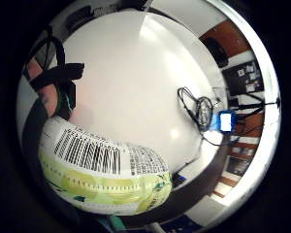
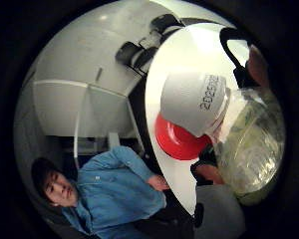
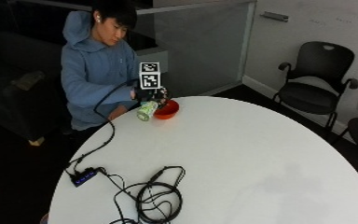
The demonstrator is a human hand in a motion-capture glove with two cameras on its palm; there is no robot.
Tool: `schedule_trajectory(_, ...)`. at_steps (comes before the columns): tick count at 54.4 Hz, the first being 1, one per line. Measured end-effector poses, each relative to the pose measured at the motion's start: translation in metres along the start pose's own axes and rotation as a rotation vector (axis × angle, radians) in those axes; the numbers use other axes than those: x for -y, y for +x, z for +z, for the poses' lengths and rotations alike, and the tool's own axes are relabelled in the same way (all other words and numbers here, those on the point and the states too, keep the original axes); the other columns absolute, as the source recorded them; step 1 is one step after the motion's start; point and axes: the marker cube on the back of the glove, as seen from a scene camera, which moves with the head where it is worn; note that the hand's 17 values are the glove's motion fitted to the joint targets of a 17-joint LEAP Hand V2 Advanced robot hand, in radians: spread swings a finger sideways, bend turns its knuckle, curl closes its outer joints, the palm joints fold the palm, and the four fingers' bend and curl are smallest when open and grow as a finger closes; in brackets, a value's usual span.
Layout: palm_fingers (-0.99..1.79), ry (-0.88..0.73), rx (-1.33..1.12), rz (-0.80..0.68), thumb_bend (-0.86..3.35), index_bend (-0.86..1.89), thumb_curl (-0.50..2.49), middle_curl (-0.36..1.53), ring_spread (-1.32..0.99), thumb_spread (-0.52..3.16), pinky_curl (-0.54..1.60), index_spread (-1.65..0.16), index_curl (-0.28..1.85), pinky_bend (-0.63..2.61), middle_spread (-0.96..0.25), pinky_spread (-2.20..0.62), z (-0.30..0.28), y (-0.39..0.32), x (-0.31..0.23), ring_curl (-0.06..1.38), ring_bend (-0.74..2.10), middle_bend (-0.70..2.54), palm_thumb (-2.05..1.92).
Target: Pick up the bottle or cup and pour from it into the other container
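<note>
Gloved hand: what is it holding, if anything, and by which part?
The hand holds the bottle by its labelled body, tilted with its white cap over the red bowl.

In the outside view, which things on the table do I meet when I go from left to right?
Small black box with blue light → coiled black cable. Farther back, bottle held tilted by the gloved right hand → red bowl.

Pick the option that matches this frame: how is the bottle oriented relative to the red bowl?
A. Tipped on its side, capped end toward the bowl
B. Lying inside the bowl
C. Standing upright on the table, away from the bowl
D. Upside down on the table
A: the gloved right hand holds the bottle tipped sideways, its white cap over the red bowl.
</note>
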Motion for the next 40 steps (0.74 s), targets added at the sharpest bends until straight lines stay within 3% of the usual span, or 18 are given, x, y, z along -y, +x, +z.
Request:
schedule_trajectory(18, 1.18, -0.340, -0.596, -0.088, -0.04, 0.13, 0.70, 0.51, -0.16, 0.25, 0.39, -0.11, 0.36, 0.62, -0.04, -0.20, 0.021, -0.051, 0.017, 0.46, 0.49, 0.34, 0.99)
schedule_trajectory(29, 1.17, -0.340, -0.548, 0.141, -0.04, 0.13, 0.70, 0.52, -0.17, 0.27, 0.39, -0.11, 0.36, 0.63, -0.05, -0.20, 0.047, -0.096, 0.036, 0.46, 0.48, 0.33, 0.97)
schedule_trajectory(33, 1.17, -0.396, -0.686, -0.010, -0.04, 0.13, 0.70, 0.52, -0.17, 0.28, 0.39, -0.11, 0.35, 0.63, -0.05, -0.21, 0.046, -0.087, 0.030, 0.46, 0.48, 0.33, 0.97)
schedule_trajectory(40, 1.17, -0.421, -0.738, -0.048, -0.04, 0.12, 0.70, 0.52, -0.17, 0.29, 0.40, -0.11, 0.35, 0.63, -0.06, -0.21, 0.037, -0.075, 0.027, 0.46, 0.48, 0.33, 0.97)
